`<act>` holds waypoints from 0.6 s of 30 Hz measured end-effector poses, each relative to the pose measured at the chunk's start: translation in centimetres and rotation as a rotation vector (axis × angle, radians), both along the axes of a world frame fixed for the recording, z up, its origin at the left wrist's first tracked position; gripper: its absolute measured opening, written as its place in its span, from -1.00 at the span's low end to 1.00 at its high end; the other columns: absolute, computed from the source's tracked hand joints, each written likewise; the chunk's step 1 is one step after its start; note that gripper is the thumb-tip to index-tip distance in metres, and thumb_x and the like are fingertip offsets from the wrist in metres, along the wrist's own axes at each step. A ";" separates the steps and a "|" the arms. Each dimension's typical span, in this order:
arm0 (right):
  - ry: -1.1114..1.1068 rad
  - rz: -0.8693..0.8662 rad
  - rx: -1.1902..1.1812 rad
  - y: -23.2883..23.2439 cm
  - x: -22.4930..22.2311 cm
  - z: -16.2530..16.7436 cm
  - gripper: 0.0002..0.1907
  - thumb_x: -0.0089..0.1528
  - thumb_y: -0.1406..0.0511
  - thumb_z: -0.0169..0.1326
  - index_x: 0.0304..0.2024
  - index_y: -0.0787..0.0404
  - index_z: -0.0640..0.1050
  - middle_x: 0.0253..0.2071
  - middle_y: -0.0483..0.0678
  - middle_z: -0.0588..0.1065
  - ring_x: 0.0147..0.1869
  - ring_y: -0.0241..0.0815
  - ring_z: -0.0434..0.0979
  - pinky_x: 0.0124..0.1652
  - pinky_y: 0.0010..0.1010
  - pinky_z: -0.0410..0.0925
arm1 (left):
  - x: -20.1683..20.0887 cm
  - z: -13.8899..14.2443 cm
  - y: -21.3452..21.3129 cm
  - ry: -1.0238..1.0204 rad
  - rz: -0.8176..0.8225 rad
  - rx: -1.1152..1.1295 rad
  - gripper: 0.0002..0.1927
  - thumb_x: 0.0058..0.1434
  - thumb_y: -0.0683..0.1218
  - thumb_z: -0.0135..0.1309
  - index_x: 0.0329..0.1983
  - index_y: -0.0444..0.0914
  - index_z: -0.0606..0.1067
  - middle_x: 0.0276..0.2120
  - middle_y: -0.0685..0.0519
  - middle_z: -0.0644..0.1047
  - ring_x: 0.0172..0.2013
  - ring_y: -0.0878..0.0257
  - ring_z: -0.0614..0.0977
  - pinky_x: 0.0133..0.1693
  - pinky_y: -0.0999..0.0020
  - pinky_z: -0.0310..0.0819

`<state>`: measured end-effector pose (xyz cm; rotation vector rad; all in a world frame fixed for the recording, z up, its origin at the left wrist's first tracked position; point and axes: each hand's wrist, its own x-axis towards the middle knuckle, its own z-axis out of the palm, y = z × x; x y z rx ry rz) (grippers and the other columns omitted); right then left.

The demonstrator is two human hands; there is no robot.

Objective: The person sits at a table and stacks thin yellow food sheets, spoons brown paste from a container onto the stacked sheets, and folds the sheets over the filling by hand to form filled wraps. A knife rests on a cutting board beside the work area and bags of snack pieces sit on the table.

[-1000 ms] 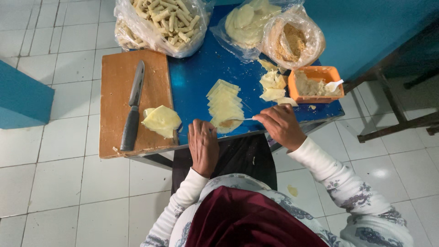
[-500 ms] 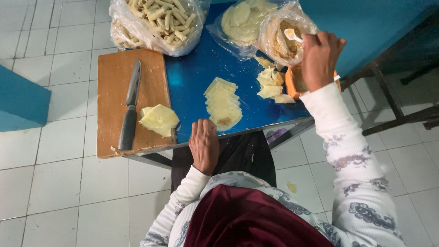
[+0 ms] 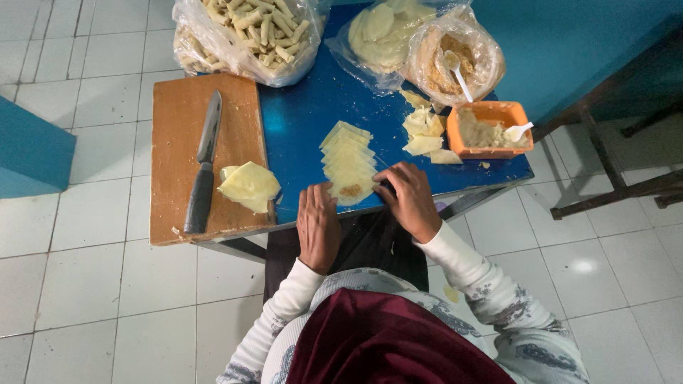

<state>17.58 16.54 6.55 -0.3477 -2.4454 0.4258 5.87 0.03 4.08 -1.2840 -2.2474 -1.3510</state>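
A row of pale yellow pastry sheets (image 3: pixel 346 158) lies overlapped on the blue table (image 3: pixel 299 121). The nearest sheet (image 3: pixel 351 190) carries a small brown heap of filling. My left hand (image 3: pixel 318 226) rests flat at the table's near edge, fingertips touching that sheet's left corner. My right hand (image 3: pixel 410 199) lies on the sheet's right side, fingers spread, holding nothing. A white spoon (image 3: pixel 457 73) stands in the bag of brown filling (image 3: pixel 449 64).
A wooden cutting board (image 3: pixel 181 142) holds a black-handled knife (image 3: pixel 203 167) and a pile of folded sheets (image 3: pixel 250 186). An orange tub (image 3: pixel 488 129) with paste and a white spoon sits right. Bags of rolled sticks (image 3: pixel 245 32) and round wrappers (image 3: pixel 380 39) stand behind. White tiled floor surrounds the table.
My right hand has come back from the filling bag to the nearest sheet, leaving the spoon in the bag. A heap of filling now lies on that sheet. My left hand shifted slightly forward.
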 end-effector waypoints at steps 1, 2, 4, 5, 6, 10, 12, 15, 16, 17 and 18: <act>0.017 -0.003 -0.022 -0.1 -0.1 -0.2 -0.80 0.16 0.35 0.27 -0.18 0.13 0.55 -0.21 -0.03 0.51 -0.05 0.07 0.50 -0.08 -0.17 0.28 | 0.1 0.0 -0.1 0.009 -0.015 0.013 -0.73 0.26 -0.29 0.03 0.03 -0.39 0.42 -0.14 -0.20 0.49 -0.11 -0.16 0.50 -0.09 0.02 0.39; 0.034 -0.007 -0.045 -0.2 -0.1 -0.3 -0.80 0.17 0.35 0.26 -0.18 0.14 0.53 -0.20 -0.03 0.52 -0.03 0.07 0.51 -0.07 -0.17 0.29 | 0.1 0.1 -0.1 0.002 0.002 0.016 -0.74 0.25 -0.28 0.04 0.02 -0.38 0.42 -0.16 -0.18 0.48 -0.12 -0.15 0.50 -0.10 0.03 0.39; 0.058 -0.004 -0.072 -0.3 -0.2 -0.6 -0.80 0.18 0.37 0.27 -0.18 0.17 0.53 -0.19 -0.01 0.52 -0.05 0.08 0.52 -0.07 -0.16 0.32 | 0.3 0.0 0.0 -0.014 0.034 0.018 -0.75 0.24 -0.27 0.06 -0.01 -0.35 0.43 -0.19 -0.16 0.48 -0.14 -0.13 0.51 -0.12 0.05 0.40; 0.071 -0.004 -0.085 -0.4 -0.2 -0.7 -0.80 0.19 0.38 0.27 -0.17 0.19 0.52 -0.19 0.00 0.53 -0.05 0.09 0.53 -0.07 -0.16 0.33 | 0.3 -0.1 0.1 -0.010 0.029 0.025 -0.76 0.23 -0.28 0.06 -0.02 -0.34 0.43 -0.20 -0.15 0.49 -0.14 -0.12 0.51 -0.12 0.05 0.40; 0.064 -0.001 -0.134 -0.5 -0.2 -0.7 -0.80 0.20 0.39 0.26 -0.17 0.19 0.52 -0.19 0.00 0.53 -0.08 0.07 0.54 -0.10 -0.19 0.36 | 0.3 -0.2 0.3 -0.006 0.025 0.034 -0.77 0.23 -0.28 0.06 -0.04 -0.33 0.43 -0.21 -0.13 0.49 -0.15 -0.11 0.52 -0.13 0.05 0.40; 0.072 0.032 -0.205 -1.3 -0.1 -0.6 -0.78 0.22 0.45 0.22 -0.09 0.22 0.53 -0.18 0.02 0.55 -0.13 0.02 0.58 -0.18 -0.24 0.41 | 0.4 -0.6 0.7 -0.041 -0.006 0.067 -0.78 0.26 -0.31 0.06 -0.04 -0.34 0.41 -0.24 -0.13 0.47 -0.18 -0.11 0.52 -0.13 0.06 0.41; 0.098 0.068 -0.192 -1.6 -0.2 -0.5 -0.74 0.23 0.46 0.19 -0.03 0.22 0.54 -0.14 0.03 0.56 -0.10 0.02 0.59 -0.15 -0.25 0.42 | 0.4 -0.8 0.8 -0.067 -0.044 0.099 -0.77 0.26 -0.33 0.07 -0.03 -0.35 0.40 -0.23 -0.13 0.46 -0.18 -0.10 0.53 -0.14 0.08 0.42; 0.127 0.111 -0.183 -1.9 -0.3 -0.4 -0.71 0.25 0.46 0.17 0.03 0.22 0.53 -0.05 0.02 0.58 -0.04 0.02 0.61 -0.09 -0.26 0.44 | 0.2 -0.7 1.0 -0.119 -0.071 0.101 -0.74 0.24 -0.34 0.09 -0.01 -0.36 0.41 -0.24 -0.14 0.43 -0.20 -0.07 0.53 -0.16 0.11 0.44; 0.127 0.108 -0.171 -2.0 -0.3 -0.4 -0.71 0.26 0.46 0.17 0.04 0.21 0.54 -0.04 0.01 0.59 -0.03 0.02 0.60 -0.08 -0.26 0.43 | 0.1 -0.7 1.1 -0.138 -0.076 0.095 -0.73 0.23 -0.34 0.10 -0.01 -0.36 0.41 -0.24 -0.15 0.42 -0.22 -0.06 0.53 -0.18 0.11 0.45; 0.128 0.106 -0.157 -1.9 -0.2 -0.4 -0.71 0.27 0.45 0.17 0.05 0.21 0.54 -0.03 0.01 0.60 -0.02 0.03 0.60 -0.07 -0.25 0.42 | 0.0 -0.6 1.2 -0.185 -0.094 0.106 -0.73 0.24 -0.33 0.11 0.00 -0.36 0.41 -0.20 -0.15 0.42 -0.21 -0.03 0.56 -0.18 0.14 0.47; 0.100 0.116 -0.150 -1.8 -0.2 -0.5 -0.71 0.26 0.44 0.18 0.04 0.20 0.55 -0.05 -0.01 0.60 -0.03 0.02 0.60 -0.06 -0.25 0.41 | 0.0 -0.4 1.4 -0.232 -0.111 0.117 -0.73 0.25 -0.32 0.12 0.00 -0.36 0.40 -0.16 -0.15 0.43 -0.21 -0.01 0.59 -0.19 0.17 0.49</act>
